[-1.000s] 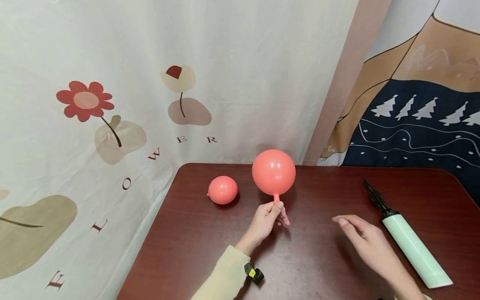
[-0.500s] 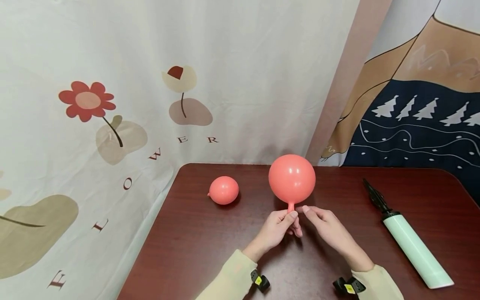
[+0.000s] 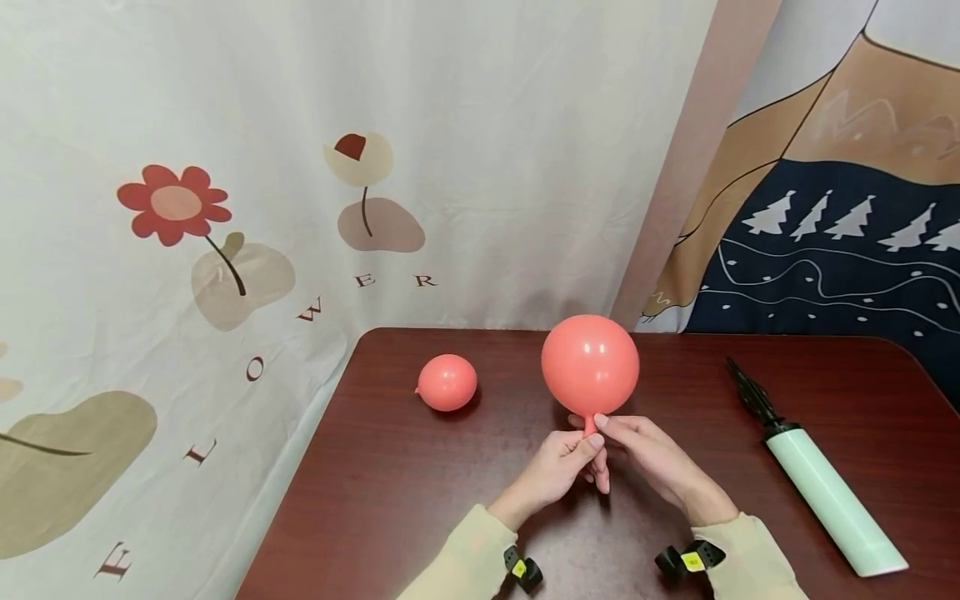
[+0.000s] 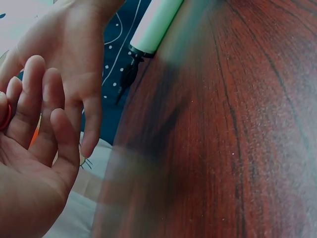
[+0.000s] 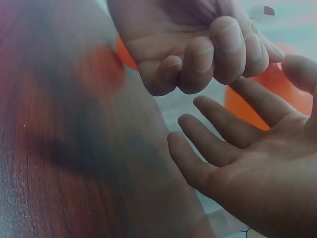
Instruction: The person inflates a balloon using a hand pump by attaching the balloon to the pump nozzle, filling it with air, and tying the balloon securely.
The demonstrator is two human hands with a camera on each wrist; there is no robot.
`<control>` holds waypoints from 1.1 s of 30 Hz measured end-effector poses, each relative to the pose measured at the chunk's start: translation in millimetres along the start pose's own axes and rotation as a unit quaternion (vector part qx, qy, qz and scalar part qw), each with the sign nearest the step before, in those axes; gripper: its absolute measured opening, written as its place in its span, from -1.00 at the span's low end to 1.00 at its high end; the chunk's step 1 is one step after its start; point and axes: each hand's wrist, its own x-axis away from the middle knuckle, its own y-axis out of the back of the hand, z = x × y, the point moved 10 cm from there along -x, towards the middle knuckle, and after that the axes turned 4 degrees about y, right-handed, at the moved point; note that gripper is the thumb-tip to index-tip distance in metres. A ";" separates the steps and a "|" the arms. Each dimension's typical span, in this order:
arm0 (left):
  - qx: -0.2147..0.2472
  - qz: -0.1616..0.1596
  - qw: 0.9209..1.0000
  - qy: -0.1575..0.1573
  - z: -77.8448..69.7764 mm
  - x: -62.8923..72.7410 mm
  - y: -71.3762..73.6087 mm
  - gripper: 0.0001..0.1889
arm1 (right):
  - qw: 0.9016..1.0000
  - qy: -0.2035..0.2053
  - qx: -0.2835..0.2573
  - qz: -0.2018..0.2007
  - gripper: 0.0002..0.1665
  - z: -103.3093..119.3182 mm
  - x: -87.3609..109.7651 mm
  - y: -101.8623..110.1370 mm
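Observation:
A round, inflated coral balloon point(image 3: 590, 364) stands neck-down above the table. My left hand point(image 3: 551, 471) pinches the end of its neck between thumb and forefinger. Just higher, right under the round body, the thumb and forefinger of my right hand point(image 3: 663, 462) pinch the neck from either side. In the right wrist view the other fingers of the right hand point(image 5: 257, 153) are spread below the curled fingers of the left hand point(image 5: 198, 54), and part of the balloon point(image 5: 247, 106) shows behind them. The balloon's mouth is hidden by the left fingers.
A smaller tied coral balloon point(image 3: 447, 383) lies on the dark red-brown table point(image 3: 360, 483), left of the hands. To their right lies a mint-green hand pump point(image 3: 836, 500) with a black nozzle. A printed curtain point(image 3: 487, 167) hangs behind the table's far edge.
The left hand has brought the balloon right and a little nearer. My right hand has come in from the right and now pinches the neck. The small balloon and pump stay put.

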 end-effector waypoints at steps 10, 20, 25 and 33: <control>-0.004 0.012 1.000 -0.004 5.1 7.4 -2.5 -0.53 | 0.993 0.040 -0.105 0.042 -0.62 -0.9 1.9 -11.1; 0.013 0.019 1.000 -0.017 3.2 5.7 -6.2 -0.51 | 0.997 0.057 -0.040 -0.040 -0.69 4.4 0.6 -2.7; 0.030 0.023 0.999 -0.018 3.7 3.7 -8.7 -0.48 | 0.996 0.066 0.000 -0.067 -0.71 6.2 1.4 2.7; -0.018 0.169 0.984 0.051 17.3 15.0 -24.7 -0.34 | 0.987 0.070 0.097 -0.104 -0.65 8.5 3.4 15.8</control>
